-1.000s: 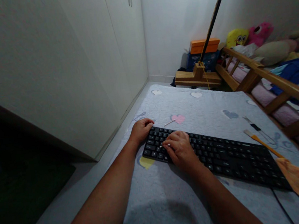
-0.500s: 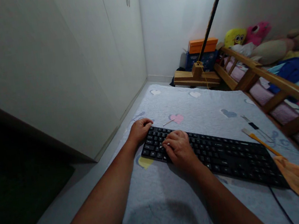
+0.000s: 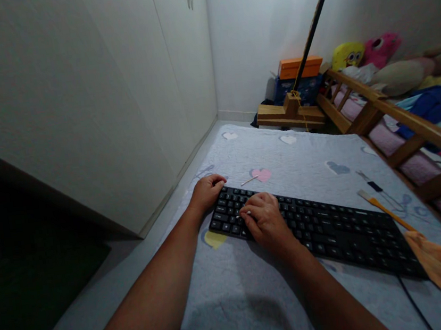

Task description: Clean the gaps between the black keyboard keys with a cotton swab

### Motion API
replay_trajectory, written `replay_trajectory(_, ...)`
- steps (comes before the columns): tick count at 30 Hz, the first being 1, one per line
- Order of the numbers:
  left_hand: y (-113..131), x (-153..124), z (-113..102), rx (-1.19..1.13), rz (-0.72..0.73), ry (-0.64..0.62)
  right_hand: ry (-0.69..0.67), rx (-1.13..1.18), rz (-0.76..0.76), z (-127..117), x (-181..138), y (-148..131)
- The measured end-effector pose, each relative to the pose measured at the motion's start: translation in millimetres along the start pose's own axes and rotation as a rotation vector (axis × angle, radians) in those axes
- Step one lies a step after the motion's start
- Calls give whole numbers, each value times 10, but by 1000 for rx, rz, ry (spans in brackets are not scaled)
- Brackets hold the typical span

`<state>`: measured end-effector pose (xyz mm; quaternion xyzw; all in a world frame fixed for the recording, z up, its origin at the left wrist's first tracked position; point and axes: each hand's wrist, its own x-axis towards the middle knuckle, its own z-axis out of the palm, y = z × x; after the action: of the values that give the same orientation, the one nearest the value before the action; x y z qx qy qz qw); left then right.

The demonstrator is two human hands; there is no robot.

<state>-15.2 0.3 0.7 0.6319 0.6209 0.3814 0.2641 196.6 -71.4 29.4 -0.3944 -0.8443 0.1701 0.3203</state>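
A black keyboard (image 3: 345, 235) lies aslant on a pale blue cloth with heart prints. My left hand (image 3: 207, 192) grips its far left corner, thumb at the edge. Over the letter keys on the left part, my right hand (image 3: 266, 218) pinches a cotton swab (image 3: 248, 213), its white tip down among the keys. The rest of that swab is hidden by my fingers. A second cotton swab (image 3: 250, 180) lies on the cloth just beyond the keyboard, across a pink heart.
Right of the keyboard lie a flat brush (image 3: 382, 208), a slim tool with a black grip (image 3: 375, 186) and an orange cloth (image 3: 434, 267). The keyboard's cable (image 3: 414, 302) runs toward me. A white wardrobe (image 3: 134, 90) stands left, a wooden bed rail (image 3: 411, 115) right, a wooden-based stand (image 3: 290, 111) behind.
Almost nothing differs. The view has shifted very slightly; both hands keep their places on the keyboard, and the swab's tip stays at about the same keys.
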Motion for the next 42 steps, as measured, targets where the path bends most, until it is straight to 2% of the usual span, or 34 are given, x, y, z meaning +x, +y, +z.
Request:
replay_trajectory(12,13,-8,-4,-2,2,1,-20,3,-6,41,12,-4)
replay_trajectory(42,6,-10,2,-20,-6,4,-15,-41,5,-51,9,45)
